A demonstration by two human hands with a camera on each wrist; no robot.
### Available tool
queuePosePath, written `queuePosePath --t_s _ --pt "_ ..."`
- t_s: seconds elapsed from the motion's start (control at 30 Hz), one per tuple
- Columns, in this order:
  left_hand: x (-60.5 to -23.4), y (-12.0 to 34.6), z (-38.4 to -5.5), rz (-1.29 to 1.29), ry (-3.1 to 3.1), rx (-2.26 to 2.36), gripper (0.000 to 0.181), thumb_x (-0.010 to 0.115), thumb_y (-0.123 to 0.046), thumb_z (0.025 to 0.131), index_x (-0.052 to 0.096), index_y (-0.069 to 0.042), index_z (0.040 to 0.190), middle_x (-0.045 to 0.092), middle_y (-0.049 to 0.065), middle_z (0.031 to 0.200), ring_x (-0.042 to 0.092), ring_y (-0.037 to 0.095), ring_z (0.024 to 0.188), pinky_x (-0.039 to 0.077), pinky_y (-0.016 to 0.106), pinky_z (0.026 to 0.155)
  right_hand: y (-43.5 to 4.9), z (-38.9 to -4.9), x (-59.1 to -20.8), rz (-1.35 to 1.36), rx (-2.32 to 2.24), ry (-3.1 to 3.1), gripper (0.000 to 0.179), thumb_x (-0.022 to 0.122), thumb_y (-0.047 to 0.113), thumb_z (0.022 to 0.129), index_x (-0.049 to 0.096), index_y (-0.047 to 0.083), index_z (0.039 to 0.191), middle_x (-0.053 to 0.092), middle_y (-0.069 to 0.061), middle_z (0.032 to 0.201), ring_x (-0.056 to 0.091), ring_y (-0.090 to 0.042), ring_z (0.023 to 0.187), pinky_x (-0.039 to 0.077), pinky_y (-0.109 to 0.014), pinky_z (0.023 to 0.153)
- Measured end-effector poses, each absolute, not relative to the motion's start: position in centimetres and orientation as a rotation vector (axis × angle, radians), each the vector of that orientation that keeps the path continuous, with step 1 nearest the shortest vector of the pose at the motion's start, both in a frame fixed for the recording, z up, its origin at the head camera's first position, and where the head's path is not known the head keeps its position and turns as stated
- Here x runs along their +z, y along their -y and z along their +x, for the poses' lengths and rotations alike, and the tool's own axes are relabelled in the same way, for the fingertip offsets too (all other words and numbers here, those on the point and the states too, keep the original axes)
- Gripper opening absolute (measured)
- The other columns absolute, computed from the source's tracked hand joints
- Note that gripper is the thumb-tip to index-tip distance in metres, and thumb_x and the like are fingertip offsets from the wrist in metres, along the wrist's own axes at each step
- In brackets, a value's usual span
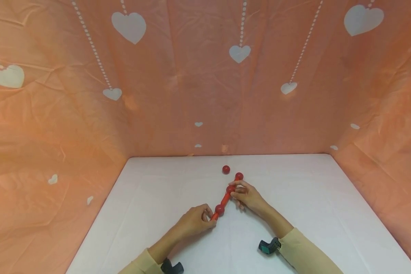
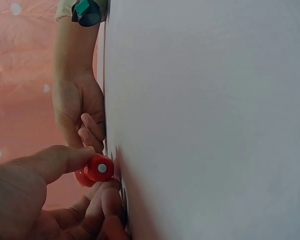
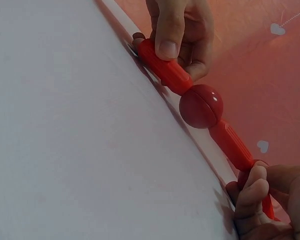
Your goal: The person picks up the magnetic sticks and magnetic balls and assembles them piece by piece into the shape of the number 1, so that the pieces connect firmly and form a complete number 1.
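Observation:
A chain of red rods and red balls runs diagonally between the two hands. My left hand (image 1: 193, 221) pinches the near end rod (image 3: 165, 67) between thumb and fingers; its end face shows a white dot in the left wrist view. Beyond it come a dark red ball (image 3: 201, 106) and a middle rod (image 3: 231, 144). With thumb and fingertips my right hand (image 1: 249, 197) grips the chain at the second ball (image 1: 230, 189). A further ball (image 1: 239, 176) tops the far end; the rod before it is partly hidden by the fingers.
One loose red ball (image 1: 226, 169) lies just beyond the chain's far end, left of it. The white tabletop (image 1: 150, 190) meets an orange cloth (image 1: 205, 95) with white hearts at the back and both sides.

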State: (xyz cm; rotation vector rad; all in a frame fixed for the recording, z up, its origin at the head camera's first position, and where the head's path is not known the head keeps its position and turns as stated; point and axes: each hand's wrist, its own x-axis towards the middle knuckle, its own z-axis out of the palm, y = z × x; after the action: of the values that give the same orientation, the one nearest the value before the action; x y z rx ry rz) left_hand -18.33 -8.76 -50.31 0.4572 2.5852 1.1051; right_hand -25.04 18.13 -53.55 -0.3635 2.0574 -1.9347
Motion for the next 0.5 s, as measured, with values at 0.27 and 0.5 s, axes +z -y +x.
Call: queuePosePath --t_s 0.27,0.5 --pt "-50.31 8.75 -18.30 0.456 -2.623 1.059 0.020 0.085 -0.029 0.092 0.070 -0.018 0.099 0.059 -0.006 0.069 0.049 0.009 0.060 0.037 0.025 0.053 -18.17 -25.00 -53.41 -0.359 -1.923 -2.073 0.045 0.068 0.011 0.106 0.054 0.001 0.147 0.065 -0.011 0.086 0.056 -0.014 0.056 0.050 -0.022 0.054" --pt "-50.00 8.84 -18.44 0.438 -2.613 1.055 0.020 0.084 -0.031 0.094 0.070 -0.018 0.099 0.060 -0.006 0.069 0.050 0.009 0.061 0.038 0.025 0.053 -18.19 -24.92 -53.24 -0.354 -1.919 -2.074 0.045 0.069 0.012 0.106 0.055 0.001 0.147 0.067 -0.014 0.091 0.056 -0.014 0.056 0.050 -0.022 0.055"
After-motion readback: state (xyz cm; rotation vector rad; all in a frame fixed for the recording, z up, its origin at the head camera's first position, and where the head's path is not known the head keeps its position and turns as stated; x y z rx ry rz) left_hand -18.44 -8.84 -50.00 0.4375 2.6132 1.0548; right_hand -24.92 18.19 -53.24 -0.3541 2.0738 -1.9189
